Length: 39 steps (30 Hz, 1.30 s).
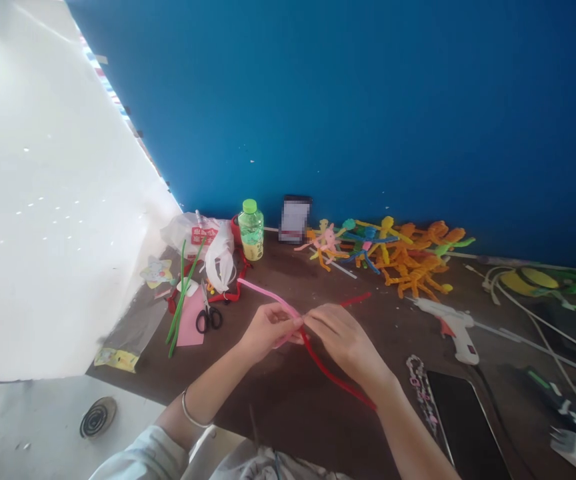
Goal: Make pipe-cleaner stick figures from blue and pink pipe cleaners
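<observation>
1. Pink pipe cleaner [262,289]: held above the middle of the desk [263,400], toward its front edge; one end points up and left toward the back edge.
2. Red pipe cleaner [331,375]: meets the pink one at the fingertips and slopes down beneath the right wrist. Whether the two are twisted together cannot be told.
3. Left hand [272,328]: thumb and fingers clamped on the pink pipe cleaner.
4. Right hand [341,333]: fingers together, pinched on the red pipe cleaner at the meeting point, partly hidden by the hand itself.
5. Left side of desk: black-handled scissors [209,319] overlapping pink paper [189,330], with green pipe cleaners [177,319] across the paper.
6. Back edge: green-capped bottle [251,233], upright; right of it, a heap of orange figures [418,267].
7. Right side: white glue gun [445,317]; nearer the front edge, a dark-screened phone [468,427] beside a beaded strap [421,387].
</observation>
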{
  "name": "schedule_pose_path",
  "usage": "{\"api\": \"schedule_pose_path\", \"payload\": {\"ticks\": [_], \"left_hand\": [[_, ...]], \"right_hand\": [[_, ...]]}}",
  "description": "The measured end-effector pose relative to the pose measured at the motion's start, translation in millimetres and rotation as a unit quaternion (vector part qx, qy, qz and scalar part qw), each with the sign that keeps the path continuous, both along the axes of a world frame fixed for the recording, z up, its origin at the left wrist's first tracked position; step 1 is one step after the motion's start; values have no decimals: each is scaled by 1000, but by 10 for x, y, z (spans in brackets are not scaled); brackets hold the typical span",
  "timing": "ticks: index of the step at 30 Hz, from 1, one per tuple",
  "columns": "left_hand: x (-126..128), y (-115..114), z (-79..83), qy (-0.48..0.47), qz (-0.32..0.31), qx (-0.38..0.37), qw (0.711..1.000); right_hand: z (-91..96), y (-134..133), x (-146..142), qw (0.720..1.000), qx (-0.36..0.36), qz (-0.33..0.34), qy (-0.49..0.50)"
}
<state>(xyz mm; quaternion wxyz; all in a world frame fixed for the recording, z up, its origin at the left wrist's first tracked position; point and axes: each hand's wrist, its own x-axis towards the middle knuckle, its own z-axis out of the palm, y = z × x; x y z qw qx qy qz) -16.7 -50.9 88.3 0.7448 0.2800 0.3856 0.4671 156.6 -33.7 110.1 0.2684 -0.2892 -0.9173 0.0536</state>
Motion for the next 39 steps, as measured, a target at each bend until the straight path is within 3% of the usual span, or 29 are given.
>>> {"api": "schedule_pose_path", "payload": {"ticks": [7,12,19,24,28,30,32,33,35,37,39], "left_hand": [[-84,13,-48,11,-34,-12,999],[-54,26,-99,4,28,-7,1000],[-36,93,-164,-16,155,-20,988],[17,102,-160,-73,187,-30,979],[37,120,-179,-78,212,-38,973],[19,135,-183,-37,239,-19,970],[-2,142,-178,26,255,8,967],[-9,140,-173,56,255,22,965],[-6,126,-159,101,248,50,962],[14,103,-143,123,232,74,962],[36,79,-125,130,195,93,968]], "right_hand": [[-5,126,2,999,8,54,4],[-180,117,-64,991,-24,-14,132],[-320,-112,-183,940,-148,-81,297],[-431,-207,-256,905,-225,-106,346],[-517,-224,-206,846,-302,-108,426],[-508,-205,-153,810,-253,-198,491],[-446,-175,-109,793,-127,-311,509],[-399,-160,-99,806,-68,-336,482],[-289,-130,-115,874,-19,-302,380],[-188,-96,-178,930,-79,-220,283],[-120,-51,-262,931,-185,-184,255]]}}
